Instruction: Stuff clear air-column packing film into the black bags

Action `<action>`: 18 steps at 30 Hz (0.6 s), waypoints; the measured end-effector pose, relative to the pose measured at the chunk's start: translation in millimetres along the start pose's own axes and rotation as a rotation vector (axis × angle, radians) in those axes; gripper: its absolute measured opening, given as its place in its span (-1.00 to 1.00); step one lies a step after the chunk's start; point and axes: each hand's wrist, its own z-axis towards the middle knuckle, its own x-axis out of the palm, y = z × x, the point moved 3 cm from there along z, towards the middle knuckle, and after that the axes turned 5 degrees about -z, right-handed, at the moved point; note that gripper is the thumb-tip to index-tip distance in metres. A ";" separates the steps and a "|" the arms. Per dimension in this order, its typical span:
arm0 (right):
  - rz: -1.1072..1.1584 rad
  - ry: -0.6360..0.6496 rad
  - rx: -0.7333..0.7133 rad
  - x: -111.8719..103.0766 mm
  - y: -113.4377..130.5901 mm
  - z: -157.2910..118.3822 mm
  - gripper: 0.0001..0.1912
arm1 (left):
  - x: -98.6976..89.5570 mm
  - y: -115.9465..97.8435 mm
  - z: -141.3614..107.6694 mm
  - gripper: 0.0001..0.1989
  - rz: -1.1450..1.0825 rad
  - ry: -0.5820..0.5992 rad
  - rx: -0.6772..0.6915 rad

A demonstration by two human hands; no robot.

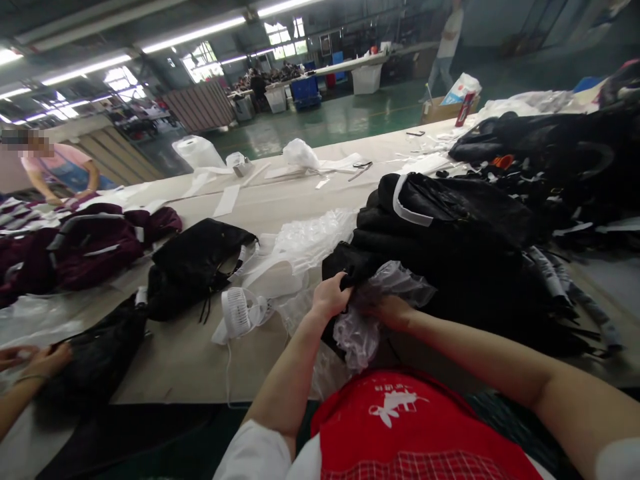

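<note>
My left hand (pixel 330 297) is closed on the edge of a black bag (pixel 345 259), thumb on top, near the front of the table. Close beside it, my right hand (pixel 393 312) is at the bag's opening, against a crumpled bundle of clear bubble wrap (pixel 357 337). Its fingertips are partly hidden by the wrap and the dark fabric, but the hand looks curled around the wrap. Part of the bundle spills out toward my red apron (pixel 400 413). Right beside my hands rises a pile of black bags (pixel 450 267) with grey-wrapped straps.
A small white fan (pixel 240 312) stands left of my hands, its cable hanging over the table edge. More bubble wrap (pixel 320 233) lies behind it. At left, a co-worker's hands (pixel 47 360) touch a black bag (pixel 103 347); maroon bags (pixel 95 250) lie beyond. Scissors (pixel 361 168) rest farther back.
</note>
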 end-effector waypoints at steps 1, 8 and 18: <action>0.031 0.014 0.043 -2.7 -1.8 3.6 -0.58 | 0.9 -3.8 -1.9 -0.58 0.008 0.007 0.019; -0.021 -0.095 0.156 -18.1 0.7 9.9 -0.53 | -8.2 2.9 -3.2 -0.64 -0.087 0.123 0.060; 0.227 -0.255 0.089 -1.6 42.1 15.9 -0.69 | 9.0 -49.0 -11.1 -0.77 0.032 0.129 0.389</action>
